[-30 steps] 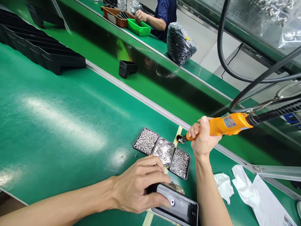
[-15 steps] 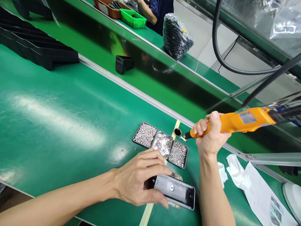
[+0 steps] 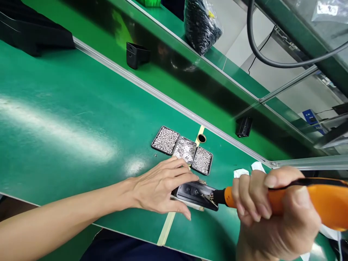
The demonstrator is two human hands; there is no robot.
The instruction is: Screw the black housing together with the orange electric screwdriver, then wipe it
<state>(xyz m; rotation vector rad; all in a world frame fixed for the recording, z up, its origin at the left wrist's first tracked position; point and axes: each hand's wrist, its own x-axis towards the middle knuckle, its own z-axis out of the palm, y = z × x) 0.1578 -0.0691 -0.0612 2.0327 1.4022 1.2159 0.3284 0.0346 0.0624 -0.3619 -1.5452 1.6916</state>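
My right hand (image 3: 274, 214) sits blurred close to the lens, and the orange electric screwdriver (image 3: 312, 203) it grips runs off the right edge, so I can't see its rear end. Its bit tip is lost against the dark housing (image 3: 195, 192), whose near end my left hand (image 3: 160, 190) covers. The three screw trays (image 3: 182, 150) hold bright bits too small to tell apart (screws or washers, I can't say). The black tray stack (image 3: 32, 32) is cut off at top left
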